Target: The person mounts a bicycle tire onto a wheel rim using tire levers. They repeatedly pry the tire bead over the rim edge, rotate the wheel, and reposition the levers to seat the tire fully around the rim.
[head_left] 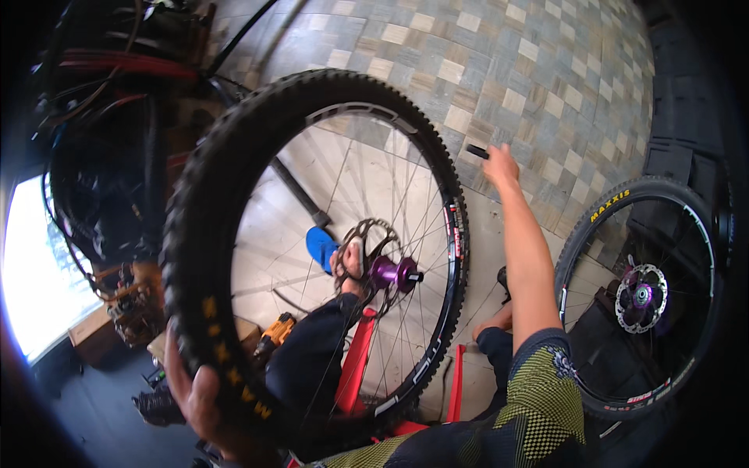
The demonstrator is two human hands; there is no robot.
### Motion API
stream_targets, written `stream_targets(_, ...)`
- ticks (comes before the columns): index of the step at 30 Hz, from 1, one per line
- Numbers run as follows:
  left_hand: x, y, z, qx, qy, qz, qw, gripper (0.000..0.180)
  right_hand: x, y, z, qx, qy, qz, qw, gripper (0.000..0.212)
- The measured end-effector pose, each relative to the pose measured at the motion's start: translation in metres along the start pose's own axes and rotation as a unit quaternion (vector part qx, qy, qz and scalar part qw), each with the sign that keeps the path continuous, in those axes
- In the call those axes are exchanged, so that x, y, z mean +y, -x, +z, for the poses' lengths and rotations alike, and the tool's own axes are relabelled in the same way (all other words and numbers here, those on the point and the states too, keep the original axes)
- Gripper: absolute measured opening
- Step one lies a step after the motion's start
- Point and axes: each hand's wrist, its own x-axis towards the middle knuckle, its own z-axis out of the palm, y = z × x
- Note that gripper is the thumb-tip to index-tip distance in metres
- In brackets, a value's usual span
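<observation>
A bicycle wheel (204,168) with a knobby black tyre stands tilted in front of me. At its centre is a purple hub (392,274), with a dark disc rotor (363,226) behind it. My left hand (197,396) grips the tyre at the lower left, thumb on the sidewall. The right arm reaches out beyond the wheel's right side, and my right hand (502,166) is closed round a short black cylindrical piece (477,151) whose kind I cannot make out. Part of that piece is hidden by the fingers.
A second wheel (573,234) with a silver disc rotor (641,298) leans at the right. Red stand legs (356,363) rise below the held wheel. Through the spokes show a foot with a blue sandal (319,248) and a yellow-black power tool (275,334). A bicycle frame (129,66) is at the upper left.
</observation>
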Motion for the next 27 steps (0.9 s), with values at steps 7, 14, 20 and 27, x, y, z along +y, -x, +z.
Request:
stream_targets(7, 0.038, -0.03, 0.005, -0.302, -0.17, 0.091, 0.934, 0.075, 0.139, 0.128, -0.057, 0.065, -0.501, 0.039, 0.862, 0.055)
stream_targets(14, 0.047, 0.05, -0.02, -0.307, -0.165, 0.122, 0.929, 0.104, 0.076, 0.295, -0.185, 0.078, -0.859, -0.061, 0.502, 0.066)
stream_targets(20, 0.067, 0.08, -0.002, -0.227, -0.39, 0.204, 0.869, 0.081, 0.053, 0.424, -0.228, -0.004, -0.873, -0.164, 0.46, 0.04)
stream_targets(27, 0.059, 0.106, -0.021, -0.301, -0.354, 0.216, 0.859, 0.052, 0.045, 0.533, -0.231, -0.015, -0.781, -0.193, 0.594, 0.041)
